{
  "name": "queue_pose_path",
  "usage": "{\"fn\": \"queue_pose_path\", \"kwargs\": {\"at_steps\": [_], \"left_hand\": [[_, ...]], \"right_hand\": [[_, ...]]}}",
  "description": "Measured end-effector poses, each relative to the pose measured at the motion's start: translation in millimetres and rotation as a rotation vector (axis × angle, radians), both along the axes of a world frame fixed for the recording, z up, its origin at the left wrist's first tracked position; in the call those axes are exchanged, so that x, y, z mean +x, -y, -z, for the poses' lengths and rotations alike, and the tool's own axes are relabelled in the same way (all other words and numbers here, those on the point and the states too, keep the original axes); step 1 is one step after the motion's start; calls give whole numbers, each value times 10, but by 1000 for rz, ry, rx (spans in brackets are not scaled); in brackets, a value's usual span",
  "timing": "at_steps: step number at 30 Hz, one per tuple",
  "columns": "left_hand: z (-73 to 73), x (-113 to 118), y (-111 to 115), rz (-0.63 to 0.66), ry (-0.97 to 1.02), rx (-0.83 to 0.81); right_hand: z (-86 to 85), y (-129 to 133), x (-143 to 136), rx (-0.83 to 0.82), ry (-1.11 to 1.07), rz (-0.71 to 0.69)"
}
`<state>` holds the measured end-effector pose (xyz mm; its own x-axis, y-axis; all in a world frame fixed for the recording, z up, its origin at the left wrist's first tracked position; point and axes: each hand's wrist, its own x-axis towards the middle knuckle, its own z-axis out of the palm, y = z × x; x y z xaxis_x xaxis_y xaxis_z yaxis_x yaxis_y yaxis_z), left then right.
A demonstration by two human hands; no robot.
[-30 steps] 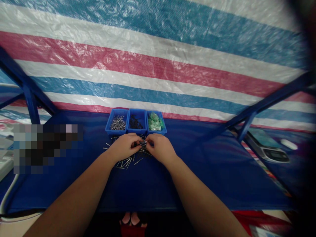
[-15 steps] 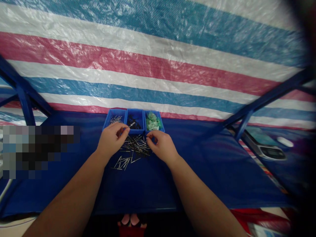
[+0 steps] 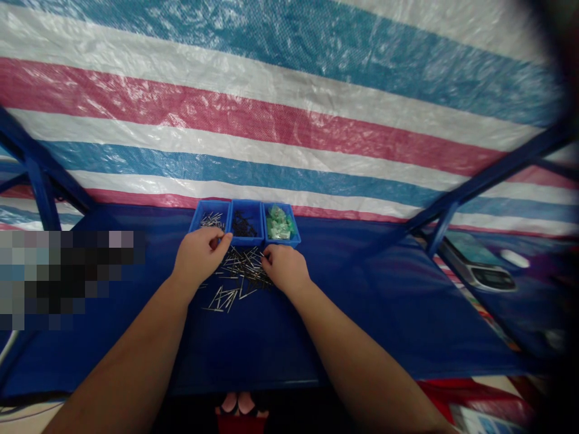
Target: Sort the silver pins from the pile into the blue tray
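Three small blue bins stand side by side. The left bin [image 3: 193, 224] holds silver pins like blind rivets, the middle bin [image 3: 246, 242] small black pieces, and the right bin [image 3: 294, 242] crumpled green plastic packets [image 3: 279, 224]. My left hand [image 3: 199, 256] is closed with thumb and forefinger together at the front of the left and middle bins; what they pinch, if anything, is hidden. A loose pile of thin silver and dark pins [image 3: 244, 265] lies before the bins. At its right edge my right hand [image 3: 286, 266] has its fingers curled down; what they grip is unclear.
A smaller group of pins [image 3: 224, 298] lies nearer on the blue table [image 3: 253, 349]. Blue metal frame bars [image 3: 470, 187] slope at both sides. A scale [image 3: 491, 277] stands at the right. Striped plastic sheeting [image 3: 271, 120] hangs behind.
The small light-and-dark piece at my left fingertips, above the middle bin, no longer shows; that hand drew back slightly left. My right hand moved left and down to the pile, its fingers curling in.
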<state>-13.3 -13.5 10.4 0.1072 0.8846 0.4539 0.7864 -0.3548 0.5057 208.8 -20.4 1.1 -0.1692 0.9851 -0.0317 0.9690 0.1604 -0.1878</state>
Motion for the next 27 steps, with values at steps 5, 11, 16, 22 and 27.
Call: {"fn": "queue_pose_path", "kwargs": {"at_steps": [5, 11, 16, 22, 27], "left_hand": [[49, 106, 32, 336, -21, -94], [95, 208, 71, 455, -9, -148], [88, 225, 78, 491, -29, -150], [-7, 148, 105, 299, 106, 51], [11, -9, 37, -183, 231, 129]], "right_hand": [[-67, 29, 39, 4, -52, -35], [-159, 94, 98, 155, -275, -257], [-152, 114, 119, 200, -350, -330], [-177, 97, 219, 149, -335, -262], [-126, 24, 308, 24, -94, -185]]}}
